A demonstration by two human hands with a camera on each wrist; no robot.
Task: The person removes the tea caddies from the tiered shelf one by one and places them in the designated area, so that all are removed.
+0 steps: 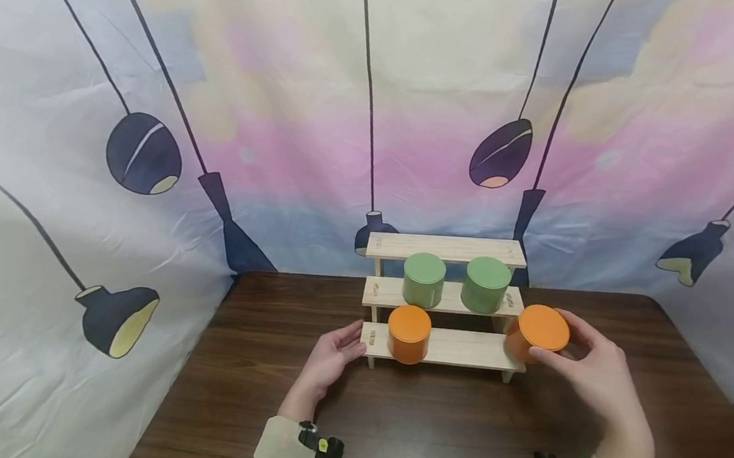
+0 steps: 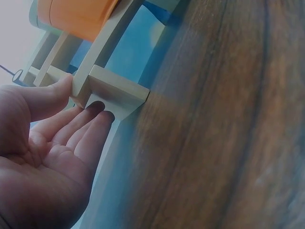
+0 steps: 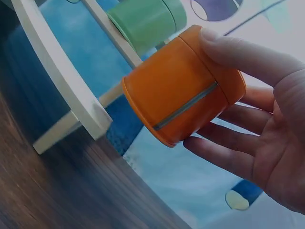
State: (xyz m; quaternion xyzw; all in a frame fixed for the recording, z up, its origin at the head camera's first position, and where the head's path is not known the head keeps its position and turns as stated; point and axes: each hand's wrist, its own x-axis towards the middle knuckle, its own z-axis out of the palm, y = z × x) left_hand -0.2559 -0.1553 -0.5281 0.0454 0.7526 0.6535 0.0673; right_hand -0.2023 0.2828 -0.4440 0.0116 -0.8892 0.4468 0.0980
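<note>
A three-step wooden rack (image 1: 461,350) stands on the table. At the left end of its lowest board, my left hand (image 1: 331,357) pinches the board (image 2: 109,86) with the thumb on one side and fingertips on the other. My right hand (image 1: 596,365) grips an orange tin (image 1: 539,330) by its lid end, thumb on one side and fingers round the other. In the right wrist view this tin (image 3: 174,90) has a metallic seam and is held off the board. Another orange tin (image 1: 408,336) rests on the lowest board's left part.
Two green tins, a left one (image 1: 424,282) and a right one (image 1: 486,288), sit on the middle board. The top board (image 1: 445,249) bears nothing. A dark wooden table (image 1: 428,419) lies beneath, and a cloth printed with lamps (image 1: 286,103) hangs behind.
</note>
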